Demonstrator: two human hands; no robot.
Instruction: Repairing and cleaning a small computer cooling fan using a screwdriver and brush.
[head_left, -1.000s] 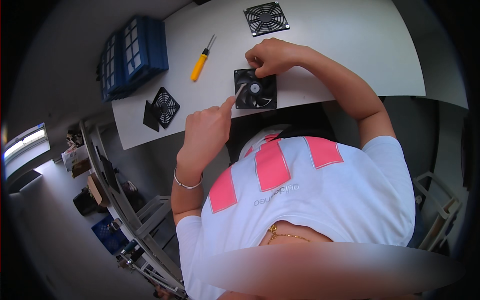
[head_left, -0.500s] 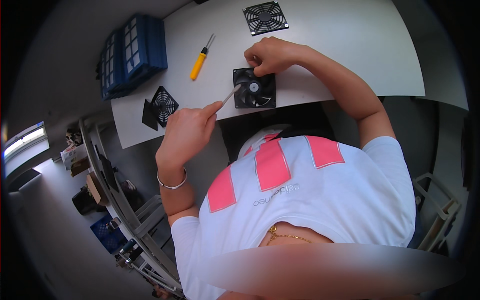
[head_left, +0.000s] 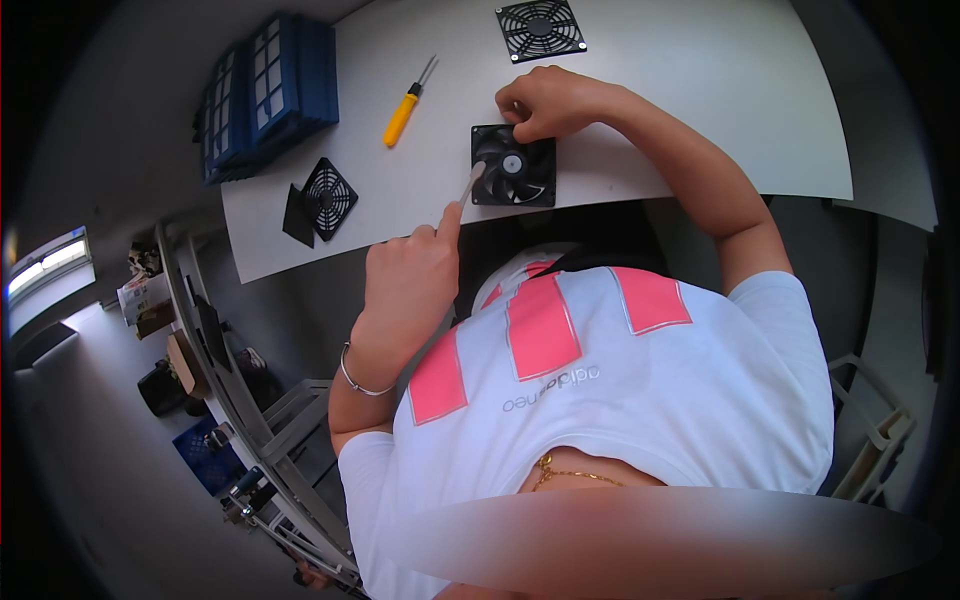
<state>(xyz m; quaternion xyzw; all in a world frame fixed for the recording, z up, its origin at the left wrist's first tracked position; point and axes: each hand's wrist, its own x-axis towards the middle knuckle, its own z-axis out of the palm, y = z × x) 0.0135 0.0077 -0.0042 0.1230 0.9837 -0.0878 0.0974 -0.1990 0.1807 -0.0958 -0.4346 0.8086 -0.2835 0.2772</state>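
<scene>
In the head view, a square black fan [head_left: 513, 164] lies flat near the edge of a smooth white table [head_left: 700, 110], its curved, glossy-looking blades set around a round pale-centred hub. The left hand [head_left: 408, 285] grips a slender pale stick [head_left: 469, 188], its rounded tip over the blades' left side; contact is hard to judge here. The right hand [head_left: 555, 100] bends over the fan's far edge, thumb on the frame and fingers curled; whether they pinch it cannot be told, as the hand hides that stretch of edge.

Beyond the hand lies a square black grille [head_left: 540, 28], ringed and spoked, with pale corner spots. A screwdriver [head_left: 402, 117] with a yellow handle and a thin metal shaft rests well left of the fan. Farther left, a second dark grille [head_left: 329, 200] overlaps or abuts a flat black panel [head_left: 297, 217], near blue bins [head_left: 270, 85] with pale rectangular panes at the table's side.
</scene>
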